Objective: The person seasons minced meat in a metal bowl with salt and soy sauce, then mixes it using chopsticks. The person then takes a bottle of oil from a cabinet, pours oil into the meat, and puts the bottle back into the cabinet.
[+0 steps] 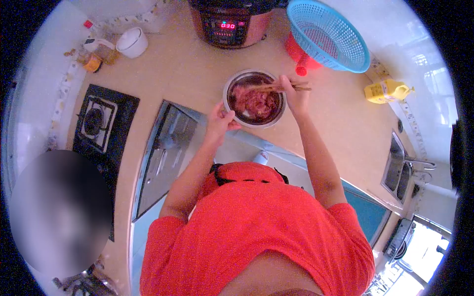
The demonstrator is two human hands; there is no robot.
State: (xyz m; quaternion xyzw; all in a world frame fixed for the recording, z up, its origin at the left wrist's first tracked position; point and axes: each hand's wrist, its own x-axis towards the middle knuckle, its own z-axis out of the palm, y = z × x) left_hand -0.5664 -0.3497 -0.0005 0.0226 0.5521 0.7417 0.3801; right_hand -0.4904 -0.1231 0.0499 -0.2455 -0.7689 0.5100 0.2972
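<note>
A round metal bowl (252, 72) stands near the counter's front edge, in the middle of the head view. Reddish pieces of what looks like raw meat (255, 103) lie in it, with dark liquid around them. My left hand (220, 122) is closed on the bowl's lower left rim, its thumb at the edge. In my right hand (295, 96), at the bowl's upper right, is a pair of wooden chopsticks (266, 88). Their tips reach into the meat; exactly what they touch is hard to make out.
Behind the bowl is an electric cooker (232, 29) with a lit display. A blue plastic basket (328, 37) rests over a red container (296, 52). A yellow bottle (387, 92) and a sink (396, 165) are at right. Leftward are a gas hob (98, 123), a white bowl (132, 43) and jars (92, 62).
</note>
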